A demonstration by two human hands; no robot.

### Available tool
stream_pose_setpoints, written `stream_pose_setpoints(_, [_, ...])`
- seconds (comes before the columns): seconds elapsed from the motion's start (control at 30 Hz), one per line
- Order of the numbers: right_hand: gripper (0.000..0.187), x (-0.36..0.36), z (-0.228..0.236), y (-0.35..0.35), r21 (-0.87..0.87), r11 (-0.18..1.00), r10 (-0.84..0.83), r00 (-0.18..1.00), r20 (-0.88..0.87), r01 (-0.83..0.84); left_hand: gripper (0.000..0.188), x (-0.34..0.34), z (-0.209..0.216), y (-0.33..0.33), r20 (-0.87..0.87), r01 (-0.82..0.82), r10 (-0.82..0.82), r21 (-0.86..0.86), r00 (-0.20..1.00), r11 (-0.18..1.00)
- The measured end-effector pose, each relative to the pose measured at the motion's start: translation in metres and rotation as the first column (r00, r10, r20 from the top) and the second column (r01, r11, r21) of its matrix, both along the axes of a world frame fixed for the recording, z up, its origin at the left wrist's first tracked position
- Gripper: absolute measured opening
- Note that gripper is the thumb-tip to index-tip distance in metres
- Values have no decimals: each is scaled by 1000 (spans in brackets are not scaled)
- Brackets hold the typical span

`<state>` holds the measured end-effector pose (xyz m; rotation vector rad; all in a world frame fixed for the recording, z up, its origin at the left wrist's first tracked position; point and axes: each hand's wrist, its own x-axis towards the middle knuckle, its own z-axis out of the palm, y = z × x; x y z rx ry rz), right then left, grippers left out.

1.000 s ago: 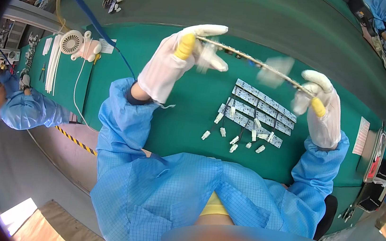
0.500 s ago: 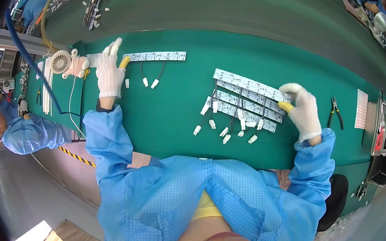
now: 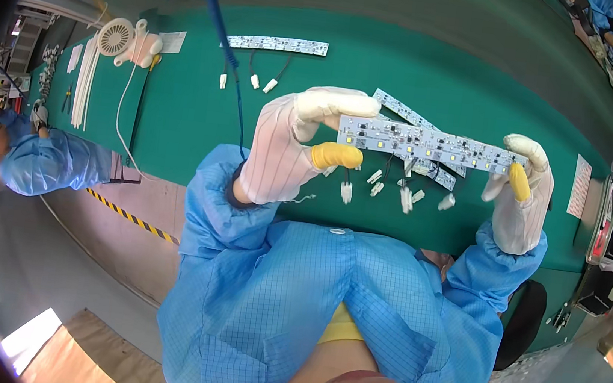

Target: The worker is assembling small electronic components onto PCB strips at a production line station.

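Observation:
My left hand (image 3: 279, 147), in a white glove with a yellow thumb cover, pinches the left end of a white LED circuit board strip (image 3: 422, 143). The strip's right end is between the thumb and fingers of my right hand (image 3: 526, 205), gloved the same way. It is raised above the green mat, with white connectors (image 3: 346, 192) hanging on short dark wires. Partly hidden behind it, more strips (image 3: 401, 107) lie crossed on the mat with their connectors. One separate strip (image 3: 281, 45) lies farther back on the left, its wired connectors towards me.
A white fan (image 3: 117, 37) stands at the left beside long white sticks (image 3: 85, 83). A blue hose (image 3: 217, 15) hangs across the mat's left part. A printed sheet (image 3: 580, 185) lies at the right. A co-worker (image 3: 61, 156) in blue sits far left.
My left hand has come right from beside the separate strip and taken the left end of a strip from the group. That strip is now lifted between both hands.

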<state>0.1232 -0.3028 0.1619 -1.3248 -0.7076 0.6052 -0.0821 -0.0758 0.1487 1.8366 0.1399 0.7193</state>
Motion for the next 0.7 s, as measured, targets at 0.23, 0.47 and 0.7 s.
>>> stream_pose_setpoints(0.23, [39, -2, -1, -17, 28, 1000, 2, 994, 113, -5, 57, -10, 2, -9, -31, -36, 39, 109, 999, 993])
stream_pose_setpoints(0.47, [40, -9, 7, -11, -16, 998, -56, 995, 83, 58, 49, -10, 1, -7, 92, -102, 89, 156, 992, 982])
stream_pose_setpoints(0.7, [64, -12, 7, -8, -43, 998, -38, 990, 139, 44, 54, -14, 3, 1, 61, -92, 84, 149, 995, 985])
